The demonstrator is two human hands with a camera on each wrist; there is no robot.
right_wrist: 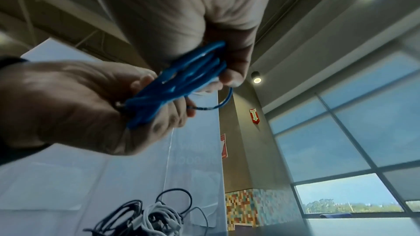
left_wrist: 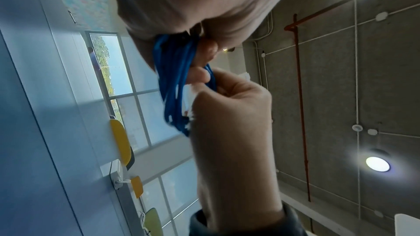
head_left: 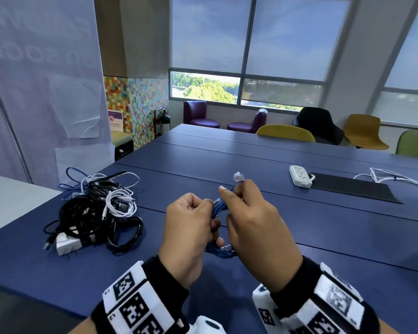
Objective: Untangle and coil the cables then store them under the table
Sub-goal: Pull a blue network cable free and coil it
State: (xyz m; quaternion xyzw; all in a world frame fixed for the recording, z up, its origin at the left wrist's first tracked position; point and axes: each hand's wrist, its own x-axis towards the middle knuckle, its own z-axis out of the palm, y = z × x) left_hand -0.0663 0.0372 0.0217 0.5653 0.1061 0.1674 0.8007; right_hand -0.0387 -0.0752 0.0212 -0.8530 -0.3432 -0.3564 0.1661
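We work above the blue table (head_left: 263, 194), with the tangled pile of cables (head_left: 94, 213) left to our left so it cannot snag the one in hand. Our left hand (head_left: 191, 227) clasps the blue cable's (head_left: 219, 208) coiled loops to keep them bunched, while our right hand (head_left: 249, 227) pinches its free end, clear plug (head_left: 238, 176) poking up (probably to wrap it round).

A red arrow sign (right_wrist: 254, 116) on the wall reads "FIRE". Large pale letters on the hanging banner (head_left: 34, 44) are mirrored and cannot be read; the purple notice (head_left: 115, 121) below it is too small.
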